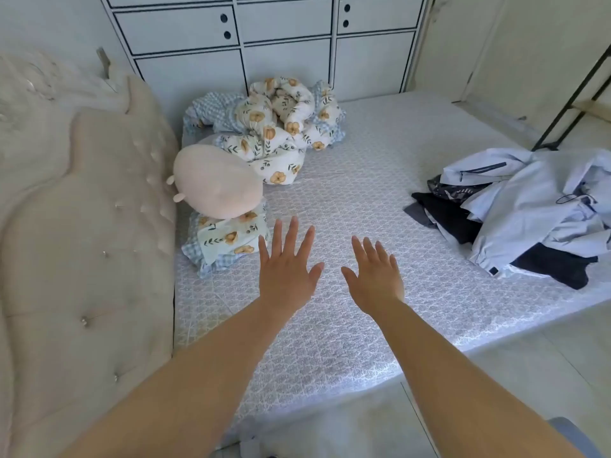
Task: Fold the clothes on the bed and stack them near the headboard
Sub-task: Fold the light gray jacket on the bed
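Note:
A heap of unfolded clothes (529, 209) lies at the right side of the bed (357, 200); a pale blue jacket is on top, with dark navy garments under it. My left hand (286, 269) and my right hand (375, 276) are stretched out side by side above the middle of the mattress, fingers spread, palms down, holding nothing. Both are well to the left of the heap. The padded beige headboard (82, 233) stands along the left.
A crumpled floral duvet (281, 127) lies at the far left corner. A pink round plush pillow (216, 181) rests on a floral pillow (228, 239) by the headboard. White cabinets (284, 38) stand behind the bed, a black rack (575, 94) at the right.

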